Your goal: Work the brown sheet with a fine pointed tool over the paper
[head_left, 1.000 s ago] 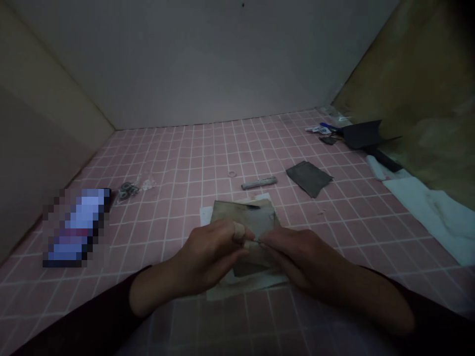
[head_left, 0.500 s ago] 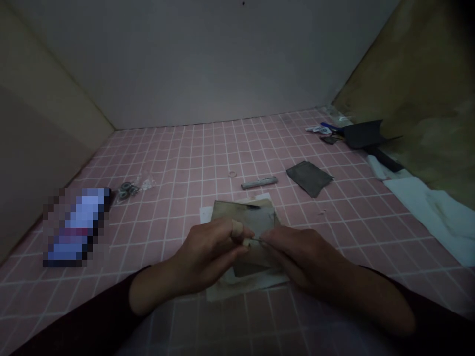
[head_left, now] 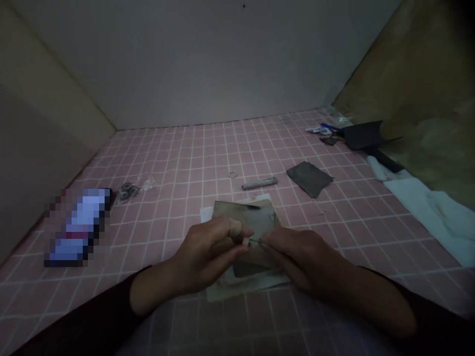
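Observation:
My left hand (head_left: 210,254), with a tan bandage (head_left: 235,228) round one finger, pinches a small pale piece (head_left: 246,242), perhaps a ring; its exact kind is too small and dim to make out. Facing it, my right hand (head_left: 309,254) grips a thin, dark, needle-like tool (head_left: 255,241) whose tip points at the pale piece. Below both hands lies a worn greyish sheet (head_left: 241,211) on top of white paper (head_left: 222,291). My fingers and palms hide part of the sheet.
A grey cylinder (head_left: 260,183), a small pale ring (head_left: 232,174) and dark grey sheets (head_left: 309,179) lie beyond my hands. On the left are a phone (head_left: 79,225) and a clear bag of metal rings (head_left: 128,192). A black scoop (head_left: 361,135) and white paper (head_left: 426,207) line the right wall.
The left fingers and the pale piece have shifted very slightly, and the thin tool's tip now sits closer to the piece. Everything on the table stays where it was.

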`<state>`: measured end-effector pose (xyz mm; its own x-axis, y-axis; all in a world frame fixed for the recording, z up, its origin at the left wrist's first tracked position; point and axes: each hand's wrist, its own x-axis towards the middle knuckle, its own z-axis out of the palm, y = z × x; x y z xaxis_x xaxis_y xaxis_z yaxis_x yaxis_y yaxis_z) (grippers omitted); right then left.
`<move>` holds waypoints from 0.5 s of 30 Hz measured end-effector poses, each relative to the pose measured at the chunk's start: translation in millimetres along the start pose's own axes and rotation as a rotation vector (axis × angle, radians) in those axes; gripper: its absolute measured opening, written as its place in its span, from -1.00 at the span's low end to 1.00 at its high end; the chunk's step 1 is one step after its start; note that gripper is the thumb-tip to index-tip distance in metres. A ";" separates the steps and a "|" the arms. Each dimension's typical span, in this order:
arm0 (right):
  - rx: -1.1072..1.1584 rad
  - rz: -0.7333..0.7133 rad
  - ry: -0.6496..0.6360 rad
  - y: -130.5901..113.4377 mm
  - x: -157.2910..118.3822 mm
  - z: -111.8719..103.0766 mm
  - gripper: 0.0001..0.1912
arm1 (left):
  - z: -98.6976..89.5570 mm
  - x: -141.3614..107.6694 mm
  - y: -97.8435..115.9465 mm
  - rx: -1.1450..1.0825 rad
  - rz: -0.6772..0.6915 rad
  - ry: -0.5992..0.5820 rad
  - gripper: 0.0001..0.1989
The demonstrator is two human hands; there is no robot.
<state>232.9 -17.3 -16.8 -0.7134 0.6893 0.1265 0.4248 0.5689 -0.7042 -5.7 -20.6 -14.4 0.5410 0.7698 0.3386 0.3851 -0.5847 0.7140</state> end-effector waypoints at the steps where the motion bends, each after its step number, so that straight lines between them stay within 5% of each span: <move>1: 0.059 0.032 -0.027 -0.7 1.0 -1.2 -0.76 | 1.3 -0.8 -1.2 0.026 0.021 -0.001 -0.86; 7: 0.642 0.309 -0.401 -0.5 10.6 -18.9 -0.66 | 4.8 -2.8 -2.0 0.094 0.190 -0.018 -0.79; 12: 0.086 0.056 0.006 2.1 0.7 -4.4 -0.75 | -2.2 0.5 2.6 0.010 0.018 -0.031 -0.89; 15: -0.016 0.027 -0.021 1.9 -2.9 2.3 -0.78 | -0.8 0.8 1.8 0.015 0.004 -0.036 -0.88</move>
<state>234.4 -19.2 -20.2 -0.7129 0.6951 0.0929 0.4526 0.5573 -0.6961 -5.2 -20.9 -12.4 0.5688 0.7579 0.3194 0.3941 -0.5920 0.7031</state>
